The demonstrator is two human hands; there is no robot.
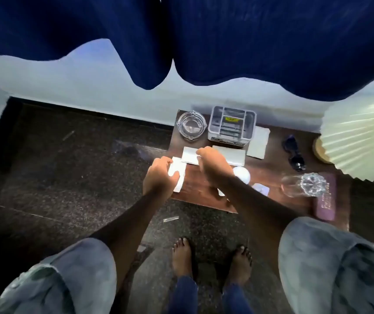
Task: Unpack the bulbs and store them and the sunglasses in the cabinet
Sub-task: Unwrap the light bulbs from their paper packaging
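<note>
On the small brown table (pixel 272 200) my left hand (pixel 158 175) grips a white bulb box (pixel 178 175) at the table's left edge. My right hand (pixel 213 164) pinches the box's far flap, next to a second white box (pixel 189 155). A bare white bulb (pixel 242 174) lies just right of my right wrist. Another long white box (pixel 231 156) lies behind it, and a flat white one (pixel 258 142) sits further right. The dark sunglasses (pixel 293 152) rest at the table's right side, away from both hands. No cabinet is in view.
A glass ashtray (pixel 190 125) and a grey organiser tray (pixel 231 125) stand at the table's back. A clear bottle (pixel 303 185) lies on its side beside a purple case (pixel 326 198). A pleated lampshade (pixel 360 137) overhangs the right. Blue curtain (pixel 204 37) hangs above; my bare feet (pixel 211 261) stand on dark floor.
</note>
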